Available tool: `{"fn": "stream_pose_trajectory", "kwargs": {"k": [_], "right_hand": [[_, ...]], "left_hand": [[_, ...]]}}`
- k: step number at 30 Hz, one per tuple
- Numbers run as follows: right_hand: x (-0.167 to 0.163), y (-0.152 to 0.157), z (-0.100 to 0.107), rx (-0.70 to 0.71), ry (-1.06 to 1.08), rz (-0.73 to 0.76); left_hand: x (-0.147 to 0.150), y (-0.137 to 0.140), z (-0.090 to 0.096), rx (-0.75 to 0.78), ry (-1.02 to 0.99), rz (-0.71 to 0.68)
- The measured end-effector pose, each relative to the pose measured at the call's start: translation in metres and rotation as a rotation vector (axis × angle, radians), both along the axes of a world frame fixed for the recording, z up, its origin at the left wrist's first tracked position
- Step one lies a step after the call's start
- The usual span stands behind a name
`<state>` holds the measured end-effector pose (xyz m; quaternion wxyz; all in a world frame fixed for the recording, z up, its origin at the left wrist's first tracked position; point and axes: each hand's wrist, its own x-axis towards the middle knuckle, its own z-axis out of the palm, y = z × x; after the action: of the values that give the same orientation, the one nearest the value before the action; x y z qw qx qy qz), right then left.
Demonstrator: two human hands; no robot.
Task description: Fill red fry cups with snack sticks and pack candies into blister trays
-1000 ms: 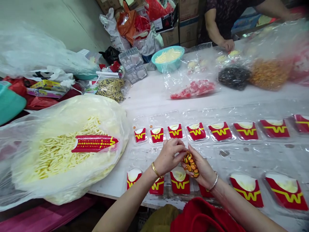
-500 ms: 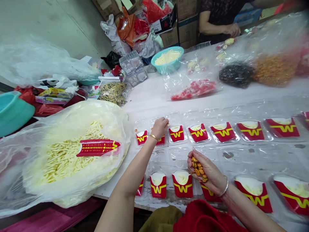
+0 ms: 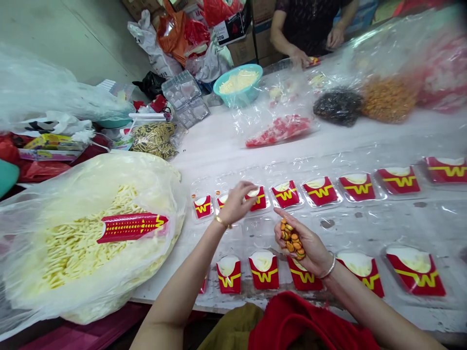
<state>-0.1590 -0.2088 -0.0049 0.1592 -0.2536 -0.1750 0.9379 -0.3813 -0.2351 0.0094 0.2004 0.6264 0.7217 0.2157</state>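
My right hand (image 3: 308, 248) is cupped, palm up, around a heap of tiny orange toy burgers (image 3: 291, 239) with green and dark edges. My left hand (image 3: 238, 203), with a gold bangle at the wrist, hovers over the back row of clear plastic trays; its fingers are stretched out and apart, with nothing visible in them. Beneath it lies a red fries carton (image 3: 258, 197) with a yellow W. One tiny burger (image 3: 193, 196) sits above the leftmost carton (image 3: 203, 207), and another (image 3: 218, 192) above the carton beside it. A front row of similar cartons (image 3: 264, 272) lies nearer me.
On the left, a large plastic bag (image 3: 156, 184) holds pale toy fries and a stack of red cartons (image 3: 133, 227). Farther back are a turquoise bowl (image 3: 239, 99) and bags of red (image 3: 279, 130), black (image 3: 337, 106) and orange pieces (image 3: 388, 99). A co-worker (image 3: 310, 29) works across the table.
My left hand has moved off the second back-row carton to the right, its fingers now apart. A tiny burger shows there. The view has shifted right; the co-worker's hand now touches something red and yellow.
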Motion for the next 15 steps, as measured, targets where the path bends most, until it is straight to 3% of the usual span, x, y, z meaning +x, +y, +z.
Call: {"fn": "stream_pose_trajectory", "kwargs": {"k": [2, 4, 9, 11, 15], "right_hand": [[0.003, 0.002, 0.002, 0.022, 0.004, 0.012], [0.007, 0.004, 0.004, 0.036, 0.01, 0.033], [0.013, 0.009, 0.001, 0.074, -0.01, 0.021], [0.015, 0.01, -0.002, 0.091, -0.04, -0.019], [0.021, 0.01, -0.005, 0.126, -0.127, -0.062]], "left_hand": [[0.029, -0.007, 0.012, -0.05, -0.323, -0.154], [0.054, -0.012, 0.016, -0.101, -0.559, -0.195], [0.075, -0.006, 0.004, -0.076, -0.888, 0.011], [0.065, 0.006, -0.003, 0.011, -0.804, 0.097], [0.035, 0.043, -0.016, 0.18, -0.202, 0.209]]}}
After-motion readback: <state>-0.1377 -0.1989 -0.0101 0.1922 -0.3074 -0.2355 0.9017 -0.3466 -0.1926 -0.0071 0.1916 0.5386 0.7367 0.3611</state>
